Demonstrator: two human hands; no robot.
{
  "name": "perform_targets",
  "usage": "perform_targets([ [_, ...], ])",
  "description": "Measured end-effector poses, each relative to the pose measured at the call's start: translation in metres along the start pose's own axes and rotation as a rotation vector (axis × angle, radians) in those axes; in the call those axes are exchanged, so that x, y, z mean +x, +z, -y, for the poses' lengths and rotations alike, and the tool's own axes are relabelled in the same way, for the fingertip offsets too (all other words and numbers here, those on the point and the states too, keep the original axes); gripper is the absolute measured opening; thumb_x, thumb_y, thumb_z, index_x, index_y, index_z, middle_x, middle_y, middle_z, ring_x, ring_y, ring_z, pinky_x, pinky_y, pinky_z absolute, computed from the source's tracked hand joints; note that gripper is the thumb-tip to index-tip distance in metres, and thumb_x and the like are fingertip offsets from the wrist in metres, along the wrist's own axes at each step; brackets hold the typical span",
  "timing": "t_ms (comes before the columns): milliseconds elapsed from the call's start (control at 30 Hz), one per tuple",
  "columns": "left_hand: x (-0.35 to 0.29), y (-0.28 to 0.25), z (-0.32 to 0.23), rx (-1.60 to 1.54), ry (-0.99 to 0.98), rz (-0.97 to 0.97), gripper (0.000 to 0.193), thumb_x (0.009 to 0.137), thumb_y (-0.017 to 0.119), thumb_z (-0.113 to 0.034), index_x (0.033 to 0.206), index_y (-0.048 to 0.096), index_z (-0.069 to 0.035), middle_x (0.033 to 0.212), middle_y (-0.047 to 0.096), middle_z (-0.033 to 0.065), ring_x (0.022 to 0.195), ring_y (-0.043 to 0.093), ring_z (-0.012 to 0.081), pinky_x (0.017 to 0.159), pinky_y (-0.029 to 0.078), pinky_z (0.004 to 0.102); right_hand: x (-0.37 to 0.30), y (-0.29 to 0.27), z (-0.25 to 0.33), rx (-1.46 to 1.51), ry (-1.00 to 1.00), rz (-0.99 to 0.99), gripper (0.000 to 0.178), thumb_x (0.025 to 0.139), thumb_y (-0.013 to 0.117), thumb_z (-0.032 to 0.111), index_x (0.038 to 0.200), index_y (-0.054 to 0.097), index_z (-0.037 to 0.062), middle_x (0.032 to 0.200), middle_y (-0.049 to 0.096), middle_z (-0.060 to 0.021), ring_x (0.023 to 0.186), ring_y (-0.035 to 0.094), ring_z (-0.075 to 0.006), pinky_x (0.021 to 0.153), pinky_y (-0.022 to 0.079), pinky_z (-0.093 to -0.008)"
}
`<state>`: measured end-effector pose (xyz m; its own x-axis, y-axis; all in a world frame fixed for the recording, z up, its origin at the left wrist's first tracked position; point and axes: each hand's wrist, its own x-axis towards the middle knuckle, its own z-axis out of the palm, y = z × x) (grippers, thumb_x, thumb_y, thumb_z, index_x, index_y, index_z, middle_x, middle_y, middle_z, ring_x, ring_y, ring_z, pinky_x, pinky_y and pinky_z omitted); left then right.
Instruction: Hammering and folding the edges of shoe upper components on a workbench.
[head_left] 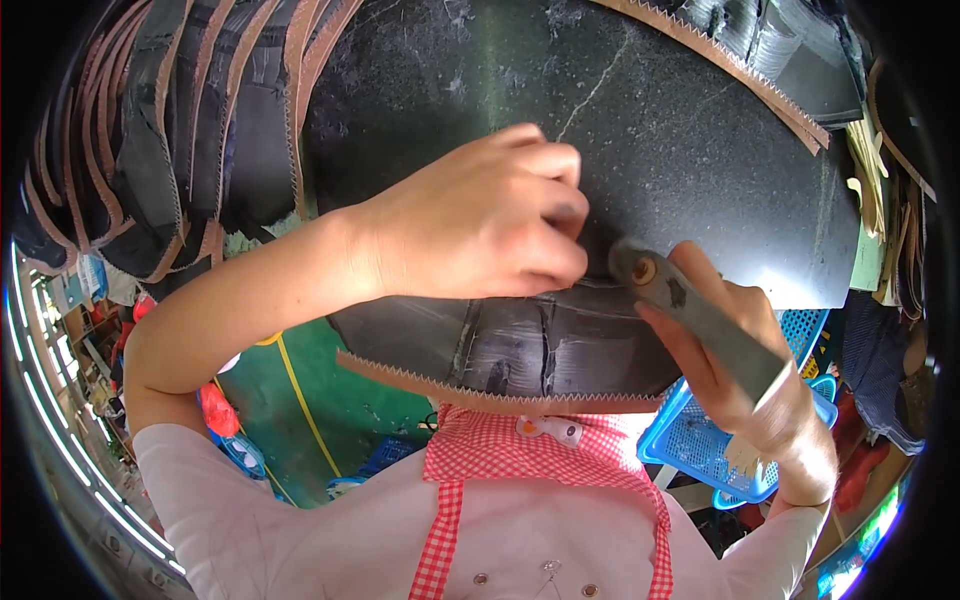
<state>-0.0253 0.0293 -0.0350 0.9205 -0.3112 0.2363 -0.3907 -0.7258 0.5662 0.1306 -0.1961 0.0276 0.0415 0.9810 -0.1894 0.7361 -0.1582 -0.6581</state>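
Observation:
A hammer point(715, 325) is in my right hand point(775, 345), which is closed around the handle below its long grey metal head. The round wooden handle end shows in the head's eye, and the striking end is slightly blurred. Just left of it, my left hand point(480, 215) is closed, fingers curled down beside a black sheet piece point(420, 325); whatever the fingertips pinch is hidden. This creased piece hangs over the near edge of the dark worktop point(420, 110). A brown zigzag-cut border point(560, 404) runs along its lower edge.
Several similar black pieces with brown zigzag edges point(255, 130) are stacked at the far left. Another piece point(745, 75) lies far right. Blue plastic baskets point(715, 445) stand below the worktop at right. A red-and-white checked apron point(490, 440) lies close to the near edge.

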Motion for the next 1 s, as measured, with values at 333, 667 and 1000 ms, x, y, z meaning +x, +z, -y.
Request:
perform_targets([
  [333, -0.021, 0.003, -0.004, 0.167, 0.057, -0.071, 0.020, 0.066, 0.085, -0.022, 0.084, 0.076, -0.020, 0.096, 0.064, -0.0044, 0.100, 0.061, 0.0229, 0.095, 0.047, 0.0446, 0.004, 0.010, 0.014, 0.235, 0.179, 0.046, 0.016, 0.101, 0.067, 0.007, 0.111, 0.057, -0.0006, 0.076, 0.062, -0.0183, 0.065, 0.068, -0.0417, 0.055, 0.049, -0.0405],
  [667, -0.037, 0.015, -0.029, 0.172, -0.179, -0.203, 0.020, 0.068, 0.086, -0.021, 0.085, 0.076, -0.019, 0.096, 0.066, -0.0057, 0.105, 0.061, 0.0230, 0.096, 0.045, 0.0458, 0.010, 0.014, 0.019, 0.127, 0.025, 0.057, 0.014, 0.101, 0.066, 0.005, 0.109, 0.057, -0.0020, 0.079, 0.059, -0.0179, 0.062, 0.065, -0.0393, 0.056, 0.047, -0.0413],
  [1000, -0.041, 0.022, -0.030, 0.037, -0.286, -0.288, 0.017, 0.069, 0.087, -0.017, 0.079, 0.074, -0.017, 0.103, 0.064, -0.0033, 0.110, 0.058, 0.0244, 0.093, 0.046, 0.0426, 0.009, 0.005, 0.033, 0.197, 0.189, -0.150, 0.014, 0.100, 0.067, 0.004, 0.111, 0.061, -0.0032, 0.080, 0.063, -0.0112, 0.059, 0.059, -0.0172, 0.054, 0.043, -0.0329],
])
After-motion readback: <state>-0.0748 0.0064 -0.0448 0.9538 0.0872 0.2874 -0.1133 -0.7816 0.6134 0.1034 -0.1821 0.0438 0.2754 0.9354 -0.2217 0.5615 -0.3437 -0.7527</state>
